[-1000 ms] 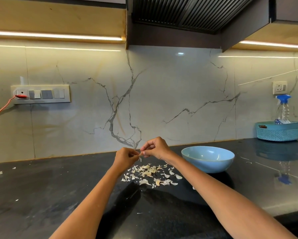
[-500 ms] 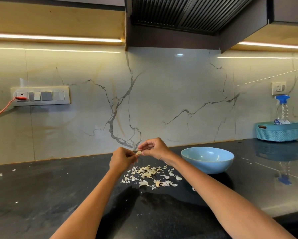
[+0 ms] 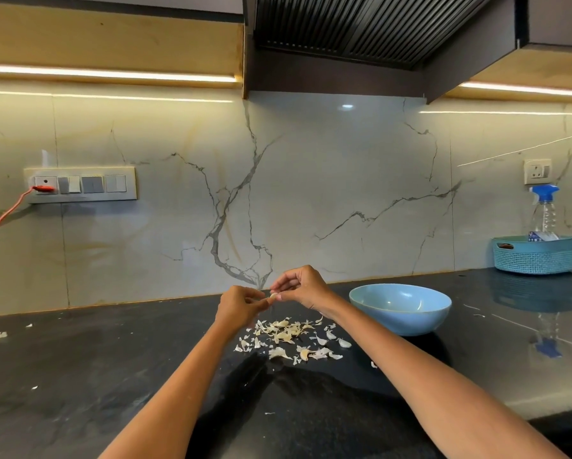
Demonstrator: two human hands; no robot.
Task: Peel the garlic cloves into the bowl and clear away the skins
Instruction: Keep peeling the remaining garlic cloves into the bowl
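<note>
Fingers of the left hand (image 3: pixel 239 304) and right hand (image 3: pixel 302 286) pinch one garlic clove (image 3: pixel 273 295) between them; below the fingers lie garlic skins (image 3: pixel 291 337) on the tabletop (image 3: pixel 79 376), the blue bowl (image 3: pixel 399 309) to their right.

A small, pale cream garlic clove (image 3: pixel 273 295) is held up in the air above the dark stone countertop (image 3: pixel 79 376), pinched between the fingertips of the left hand (image 3: pixel 239 306) and the right hand (image 3: pixel 302 288), both with curled fingers; it is too small to tell how much skin remains on it. Directly below and slightly nearer lies a loose scatter of thin, papery white and beige garlic skins (image 3: pixel 291 339), spread flat on the countertop. Just to the right of that scatter stands a round, light blue ceramic bowl (image 3: pixel 399 308), upright on the countertop; its visible inner wall appears bare.
</note>
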